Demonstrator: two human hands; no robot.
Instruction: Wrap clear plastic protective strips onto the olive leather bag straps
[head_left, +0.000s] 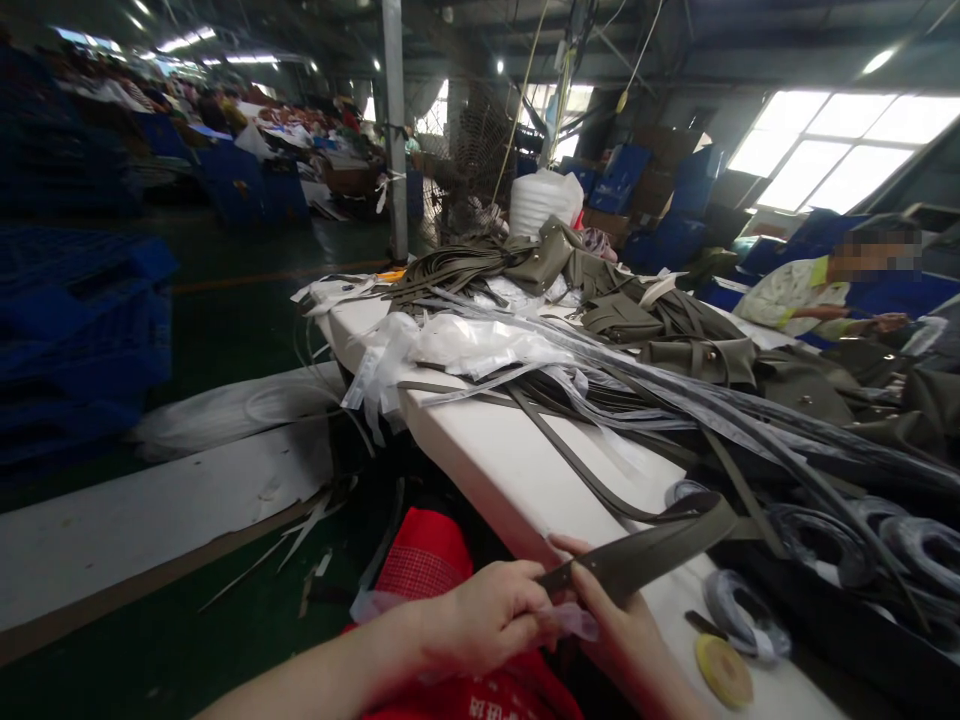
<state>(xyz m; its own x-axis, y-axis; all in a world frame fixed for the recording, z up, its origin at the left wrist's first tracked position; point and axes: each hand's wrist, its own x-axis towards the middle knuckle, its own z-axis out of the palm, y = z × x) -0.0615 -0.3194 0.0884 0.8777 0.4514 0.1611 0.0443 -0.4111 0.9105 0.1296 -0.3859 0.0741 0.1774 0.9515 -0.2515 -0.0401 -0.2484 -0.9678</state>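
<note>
My left hand [491, 615] is closed near the end of a dark olive bag strap [652, 550], in front of the table's near edge. A strip of clear plastic film [577, 620] sticks out from its fingers. My right hand [619, 610] pinches the same strap close beside the left, thumb on top. From there the strap rises to the right, bends over and runs back across the white tabletop [495, 450] as a narrow band. Both hands are above the red apron [427, 550] on my lap. The strap's very end is hidden by my fingers.
Olive bags [540, 260], straps and plastic sleeves [480, 340] are heaped along the table. Wrapped strap coils [742, 610] and a yellow tape roll [724, 670] are at the right. A co-worker [802, 290] sits across the table. Blue pallets [82, 340] stand at the left.
</note>
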